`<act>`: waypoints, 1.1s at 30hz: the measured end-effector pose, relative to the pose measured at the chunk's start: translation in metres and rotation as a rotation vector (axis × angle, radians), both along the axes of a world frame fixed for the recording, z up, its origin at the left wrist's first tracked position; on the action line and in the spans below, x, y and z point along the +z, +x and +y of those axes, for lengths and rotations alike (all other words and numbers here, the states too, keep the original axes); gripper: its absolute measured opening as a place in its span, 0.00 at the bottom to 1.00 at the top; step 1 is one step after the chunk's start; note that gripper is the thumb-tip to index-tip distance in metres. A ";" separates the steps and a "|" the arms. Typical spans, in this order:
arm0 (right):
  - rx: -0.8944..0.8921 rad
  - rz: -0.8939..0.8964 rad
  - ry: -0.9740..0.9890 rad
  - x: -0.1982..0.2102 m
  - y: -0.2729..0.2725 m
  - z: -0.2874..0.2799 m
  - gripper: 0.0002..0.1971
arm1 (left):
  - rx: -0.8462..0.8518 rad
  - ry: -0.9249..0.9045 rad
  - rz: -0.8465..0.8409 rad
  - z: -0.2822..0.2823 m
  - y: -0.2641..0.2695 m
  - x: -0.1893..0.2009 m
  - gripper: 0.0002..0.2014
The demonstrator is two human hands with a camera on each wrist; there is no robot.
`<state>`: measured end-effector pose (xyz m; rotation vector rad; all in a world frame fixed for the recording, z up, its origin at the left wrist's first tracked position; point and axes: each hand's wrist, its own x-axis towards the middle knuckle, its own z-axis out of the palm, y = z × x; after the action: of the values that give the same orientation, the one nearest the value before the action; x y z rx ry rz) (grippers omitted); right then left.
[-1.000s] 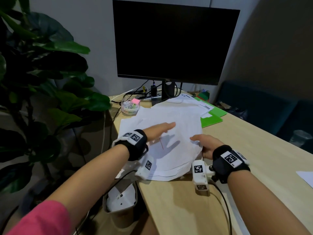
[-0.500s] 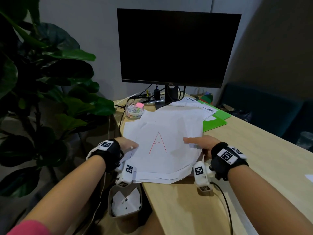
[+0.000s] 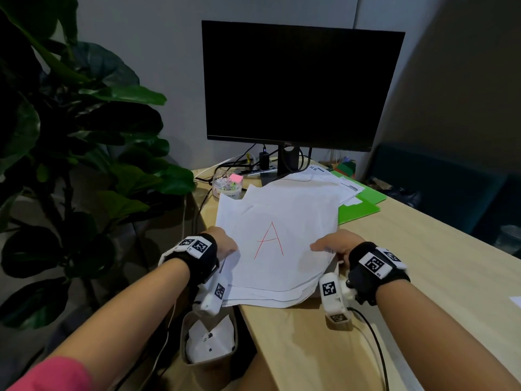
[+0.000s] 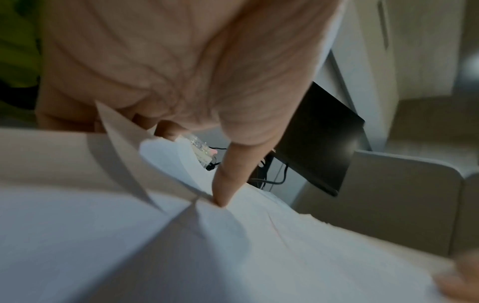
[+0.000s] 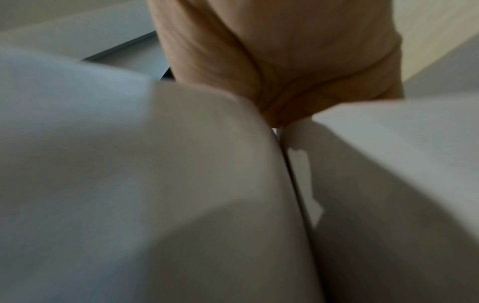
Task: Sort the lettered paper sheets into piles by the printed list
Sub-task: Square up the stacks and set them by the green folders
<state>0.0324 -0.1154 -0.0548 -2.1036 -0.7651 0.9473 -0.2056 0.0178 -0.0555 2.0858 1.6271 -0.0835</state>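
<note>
- Sheets of white paper (image 3: 277, 280) lie stacked, fanned, at the wooden desk's (image 3: 315, 348) near-left corner.
- Left hand (image 3: 222, 244) pinches the stack's left edge, thumb on top.
- Right hand (image 3: 337, 245) grips its right edge.
- Top sheet (image 3: 282, 235) bears a thin red A.

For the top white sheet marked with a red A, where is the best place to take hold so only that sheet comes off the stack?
Take the white sheet with the red A at its left and right edges, coming in from the sides as the left hand and right hand do. It lies flat on a fanned paper stack, so its side edges probably separate most easily.
</note>
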 end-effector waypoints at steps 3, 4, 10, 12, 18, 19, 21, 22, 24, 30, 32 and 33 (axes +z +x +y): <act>-0.024 0.038 0.051 -0.010 0.000 0.004 0.11 | -0.018 -0.035 -0.119 0.000 0.001 0.006 0.11; -0.028 0.047 0.062 -0.012 -0.001 0.006 0.08 | -0.038 -0.042 -0.131 -0.003 0.002 0.010 0.13; 0.043 -0.014 0.039 -0.011 -0.004 0.001 0.22 | 0.023 -0.023 -0.298 -0.008 0.016 0.011 0.20; 0.025 -0.029 0.100 -0.014 -0.001 -0.002 0.23 | 0.063 -0.018 -0.372 -0.007 0.020 0.007 0.20; -0.044 0.103 0.365 -0.014 0.004 -0.019 0.21 | 0.315 -0.163 -0.735 0.011 0.016 -0.006 0.45; -0.035 0.131 0.409 -0.011 0.004 -0.023 0.21 | 0.285 -0.214 -0.816 0.013 0.016 -0.008 0.45; -0.005 0.167 0.472 -0.005 0.006 -0.030 0.20 | 0.197 -0.325 -0.970 0.019 0.015 -0.011 0.40; 0.002 0.187 0.499 -0.002 0.008 -0.032 0.20 | 0.140 -0.365 -1.074 0.014 0.016 -0.008 0.29; -0.019 0.231 0.556 0.003 0.013 -0.037 0.22 | 0.067 -0.366 -1.221 0.010 0.020 0.000 0.18; -0.147 0.055 0.690 0.038 0.026 -0.038 0.18 | 0.021 0.050 -1.348 -0.007 0.044 0.030 0.22; -0.169 0.023 0.750 0.049 0.027 -0.035 0.18 | 0.028 0.151 -1.404 -0.017 0.055 0.046 0.19; -0.173 0.005 0.772 0.054 0.027 -0.033 0.17 | 0.036 0.188 -1.426 -0.019 0.060 0.051 0.19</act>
<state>0.0591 -0.1482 -0.0010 -1.4540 -0.7714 0.4503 -0.1456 -0.0015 -0.0046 1.4604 0.7315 1.2807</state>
